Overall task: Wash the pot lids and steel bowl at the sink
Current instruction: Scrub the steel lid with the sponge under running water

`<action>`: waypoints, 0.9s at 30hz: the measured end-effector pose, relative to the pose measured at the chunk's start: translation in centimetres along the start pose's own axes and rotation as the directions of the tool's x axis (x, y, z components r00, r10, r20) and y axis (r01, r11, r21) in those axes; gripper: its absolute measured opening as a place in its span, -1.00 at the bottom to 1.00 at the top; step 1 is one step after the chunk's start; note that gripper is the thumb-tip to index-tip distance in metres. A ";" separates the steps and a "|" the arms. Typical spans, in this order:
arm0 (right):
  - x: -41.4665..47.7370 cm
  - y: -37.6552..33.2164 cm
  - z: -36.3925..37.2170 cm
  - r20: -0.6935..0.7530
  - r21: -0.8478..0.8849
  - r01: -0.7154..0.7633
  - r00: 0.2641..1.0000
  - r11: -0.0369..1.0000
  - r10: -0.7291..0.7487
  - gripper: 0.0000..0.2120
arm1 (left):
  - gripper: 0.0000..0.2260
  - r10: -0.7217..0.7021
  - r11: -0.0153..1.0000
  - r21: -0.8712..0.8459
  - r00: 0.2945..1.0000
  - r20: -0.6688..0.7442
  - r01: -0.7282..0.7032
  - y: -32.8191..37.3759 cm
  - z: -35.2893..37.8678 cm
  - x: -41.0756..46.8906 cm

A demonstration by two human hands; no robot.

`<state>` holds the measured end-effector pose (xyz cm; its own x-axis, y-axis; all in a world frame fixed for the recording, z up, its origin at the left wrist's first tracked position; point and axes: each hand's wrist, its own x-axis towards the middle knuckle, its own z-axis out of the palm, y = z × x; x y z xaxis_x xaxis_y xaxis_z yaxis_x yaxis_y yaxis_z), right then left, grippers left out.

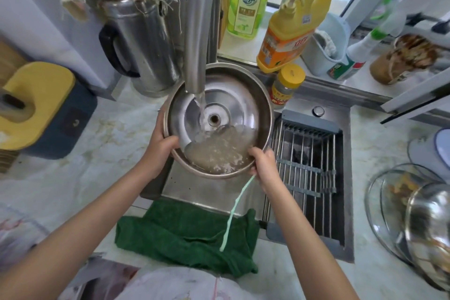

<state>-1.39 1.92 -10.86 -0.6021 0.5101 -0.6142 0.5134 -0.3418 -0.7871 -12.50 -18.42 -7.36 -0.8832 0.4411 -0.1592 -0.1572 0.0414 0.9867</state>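
An upturned steel pot lid point(235, 95) sits under the faucet point(197, 31), over the sink point(194, 192). A thin stream of water runs into it, and cloudy, foamy water pools at its near side. My left hand point(162, 141) grips the lid's left rim, thumb inside. My right hand point(264, 163) grips the near right rim, and a thin light-green strip point(233, 212) hangs down from it. On the counter at the right lie glass lids point(384, 202) and a steel bowl point(428, 217), stacked and soiled.
A green cloth point(187, 234) drapes over the sink's front edge. A wire rack point(309, 165) fills the right half of the sink. Behind stand a steel kettle point(141, 41), an orange detergent bottle point(287, 31), a green bottle point(248, 0) and a small yellow-capped jar point(286, 85).
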 end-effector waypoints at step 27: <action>2.3 -5.0 3.5 -0.028 -0.442 -0.056 0.998 0.895 0.048 -0.88 | -0.79 -0.461 0.886 0.092 0.846 0.267 0.454 -3.7 6.2 -0.4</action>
<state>-7.47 2.07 -8.48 -0.5594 0.5145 -0.6499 0.7633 0.0140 -0.6459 -8.85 -13.22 -10.76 -0.5570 0.5937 -0.5807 -0.4995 0.3191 0.8054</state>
